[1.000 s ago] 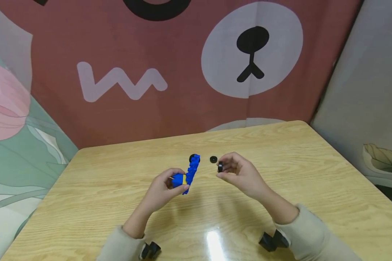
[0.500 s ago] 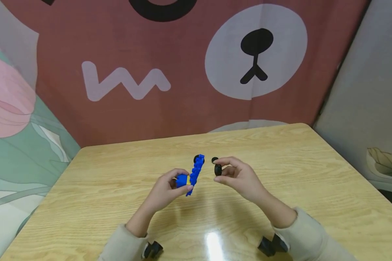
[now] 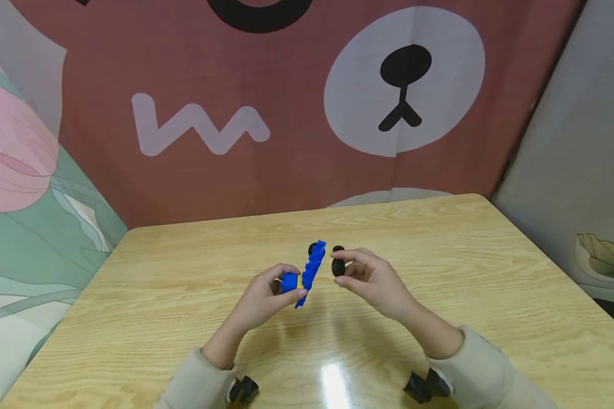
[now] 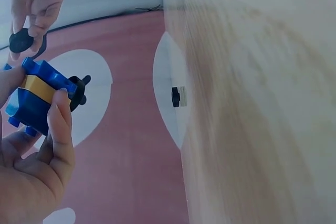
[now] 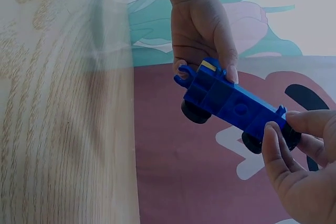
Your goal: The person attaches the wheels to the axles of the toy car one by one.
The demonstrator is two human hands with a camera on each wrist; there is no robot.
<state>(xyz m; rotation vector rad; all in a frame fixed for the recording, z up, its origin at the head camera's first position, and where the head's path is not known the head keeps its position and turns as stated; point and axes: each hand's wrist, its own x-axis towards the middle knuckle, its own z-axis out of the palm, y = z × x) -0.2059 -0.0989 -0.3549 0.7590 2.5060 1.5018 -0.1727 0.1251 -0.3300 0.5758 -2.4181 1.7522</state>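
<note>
My left hand (image 3: 263, 298) grips a blue toy car (image 3: 313, 266) with a yellow layer (image 4: 39, 87), held tilted above the table. Its underside faces the right wrist camera, where black wheels (image 5: 196, 112) show along one side and a hook (image 5: 184, 75) sticks out at one end. A loose black wheel (image 3: 338, 267) is pinched between thumb and fingers of my right hand (image 3: 381, 284), just right of the car in the head view. Whether this wheel touches the car I cannot tell. Another black wheel (image 4: 176, 97) lies on the table behind the hands.
The light wood table (image 3: 184, 318) has a far edge against a wall hanging with a printed bear (image 3: 286, 170). Black wrist devices (image 3: 243, 390) sit below both sleeves. A grey wall (image 3: 558, 142) stands on the right.
The car in my left hand has shifted slightly right and the right hand's wheel slightly left, narrowing the gap. That wheel has turned to show more of its flat face. The head view has shifted slightly.
</note>
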